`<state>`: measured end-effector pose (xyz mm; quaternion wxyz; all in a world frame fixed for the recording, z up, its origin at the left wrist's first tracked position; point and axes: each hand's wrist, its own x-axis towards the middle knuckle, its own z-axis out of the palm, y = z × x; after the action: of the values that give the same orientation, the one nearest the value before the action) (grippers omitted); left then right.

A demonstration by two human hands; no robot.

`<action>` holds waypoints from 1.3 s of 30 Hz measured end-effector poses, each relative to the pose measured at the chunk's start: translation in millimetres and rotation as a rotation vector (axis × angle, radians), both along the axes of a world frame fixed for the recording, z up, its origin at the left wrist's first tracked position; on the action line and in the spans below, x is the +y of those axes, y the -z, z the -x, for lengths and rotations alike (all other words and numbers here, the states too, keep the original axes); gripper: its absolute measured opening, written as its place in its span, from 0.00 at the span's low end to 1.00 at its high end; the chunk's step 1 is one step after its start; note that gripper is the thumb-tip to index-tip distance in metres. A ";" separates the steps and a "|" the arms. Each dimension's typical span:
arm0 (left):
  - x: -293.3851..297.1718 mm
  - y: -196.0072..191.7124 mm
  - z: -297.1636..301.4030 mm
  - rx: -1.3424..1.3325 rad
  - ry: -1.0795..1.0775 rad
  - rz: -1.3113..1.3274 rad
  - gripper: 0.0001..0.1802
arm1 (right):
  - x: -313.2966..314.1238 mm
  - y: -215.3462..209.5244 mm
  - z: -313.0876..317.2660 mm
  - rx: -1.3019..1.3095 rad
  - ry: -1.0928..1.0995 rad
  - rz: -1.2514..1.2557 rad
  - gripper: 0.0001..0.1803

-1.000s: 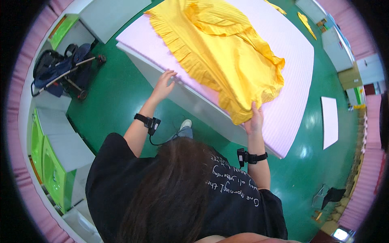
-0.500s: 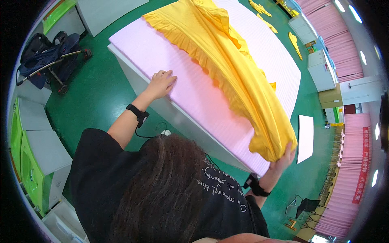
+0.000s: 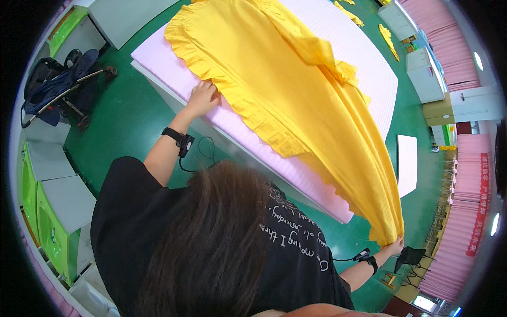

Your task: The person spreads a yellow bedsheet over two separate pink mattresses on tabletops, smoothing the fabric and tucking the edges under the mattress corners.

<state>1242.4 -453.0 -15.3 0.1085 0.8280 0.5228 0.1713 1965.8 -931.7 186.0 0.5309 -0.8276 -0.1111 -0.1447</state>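
A large yellow ruffled sheet [image 3: 248,63] lies spread in a slanting sweep over a pink-striped mattress [image 3: 322,198]. Curled at the mattress's near edge, my left hand [image 3: 204,98] has its fingertips closed on the sheet's frilled border. My right hand [image 3: 393,246] is stretched far out to the right, beyond the mattress corner, and grips a gathered end of the sheet. Between that hand and the mattress the cloth hangs taut in long folds. Toward the far side part of it lies bunched and doubled over.
A dark stroller [image 3: 63,84] stands on the green floor at left, near green-fronted cabinets [image 3: 53,232]. Yellow cloths [image 3: 389,42] lie on the floor at the far right. A white board [image 3: 406,164] and a black folding chair [image 3: 410,258] are on the right.
My right hand has pulled the sheet's end outward, right and nearer, past the mattress corner. The sheet has spread wider toward me, its frill now reaching my left hand, whose fingers have curled.
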 end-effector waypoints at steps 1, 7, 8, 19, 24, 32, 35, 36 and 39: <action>-2.6 0.6 3.5 -0.058 -0.079 -0.036 0.15 | 6.0 16.3 -6.5 0.034 0.081 0.066 0.20; 27.8 25.7 8.5 -0.850 -0.297 0.083 0.17 | 22.4 114.1 -14.0 0.063 0.243 0.968 0.28; 26.6 17.0 22.2 -1.136 -0.420 0.261 0.18 | 57.8 117.5 21.9 0.076 0.215 0.983 0.28; 101.1 -12.1 104.3 -1.591 -0.592 0.741 0.17 | 185.0 180.0 231.6 -0.381 -0.427 0.907 0.28; 164.4 -24.9 131.3 -1.446 -0.856 0.738 0.15 | 208.9 172.5 304.6 -0.412 -0.557 0.773 0.27; 286.3 1.6 195.7 -1.485 -0.670 0.841 0.21 | 294.0 155.9 458.8 -0.352 -0.606 0.429 0.27; 275.5 -26.2 161.7 -1.471 -0.417 1.048 0.26 | 332.4 150.0 522.0 -0.476 -0.627 0.471 0.29; 268.7 -41.1 157.9 -1.327 -0.486 1.079 0.25 | 352.0 148.4 550.4 -0.493 -0.672 0.644 0.30; 270.3 -36.1 180.3 -1.226 -0.503 1.182 0.25 | 380.3 140.4 589.6 -0.460 -0.835 0.597 0.29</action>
<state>1062.1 -182.7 20.9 0.7383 0.2598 0.5424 0.3052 1376.1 -551.4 45.6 0.2480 -0.7750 -0.5781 -0.0612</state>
